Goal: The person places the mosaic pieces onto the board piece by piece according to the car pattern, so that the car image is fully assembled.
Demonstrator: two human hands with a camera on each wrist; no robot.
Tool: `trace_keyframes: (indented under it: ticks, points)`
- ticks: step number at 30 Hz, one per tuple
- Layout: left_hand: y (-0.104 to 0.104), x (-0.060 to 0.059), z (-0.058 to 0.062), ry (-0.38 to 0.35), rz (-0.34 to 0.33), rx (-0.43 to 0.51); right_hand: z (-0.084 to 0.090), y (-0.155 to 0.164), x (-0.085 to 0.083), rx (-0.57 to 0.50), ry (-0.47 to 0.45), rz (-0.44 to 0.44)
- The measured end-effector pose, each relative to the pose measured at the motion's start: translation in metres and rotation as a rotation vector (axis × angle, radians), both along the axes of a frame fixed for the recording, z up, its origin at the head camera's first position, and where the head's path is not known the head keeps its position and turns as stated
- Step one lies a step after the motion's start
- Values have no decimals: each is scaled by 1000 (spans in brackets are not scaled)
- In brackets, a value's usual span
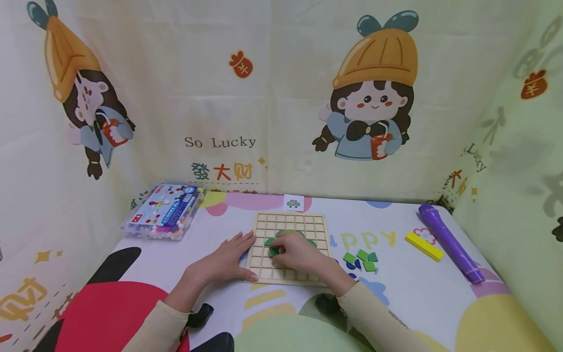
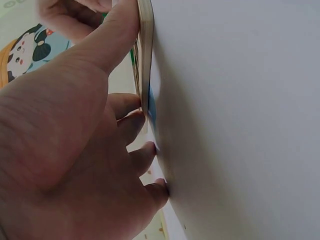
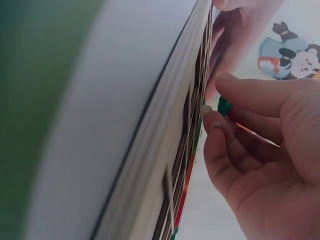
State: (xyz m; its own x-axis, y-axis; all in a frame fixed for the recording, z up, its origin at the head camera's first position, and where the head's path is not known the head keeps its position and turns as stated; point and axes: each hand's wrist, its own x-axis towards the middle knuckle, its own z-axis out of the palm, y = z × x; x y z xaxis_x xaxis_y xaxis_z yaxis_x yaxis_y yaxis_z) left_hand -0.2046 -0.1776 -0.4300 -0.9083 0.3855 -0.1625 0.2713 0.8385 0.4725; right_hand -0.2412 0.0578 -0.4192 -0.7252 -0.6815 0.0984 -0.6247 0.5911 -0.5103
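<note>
Nearest you: cream sleeves, then both hands on the pale wooden grid board. Your right hand pinches a green flat puzzle piece between thumb and fingertips, at the board's left-middle cells, touching the other green pieces already seated there. Keep the piece flat and align its edges to the cell walls before pressing; a tilt would likely jam it. Your left hand lies flat, fingers straight, along the board's left edge; keep that pressure so the board cannot slide. Spare green and blue loose tiles lie just right of the board.
</note>
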Motion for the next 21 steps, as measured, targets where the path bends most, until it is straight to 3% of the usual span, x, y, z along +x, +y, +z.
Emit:
trace_keyframes:
  ticks: [11,21]
  points:
    - [3,1,1,-13,15,-10,1,-15,-1,69,-4,-18]
    - [3,1,4,-8,15,-10,1,-13,1,67,7,1]
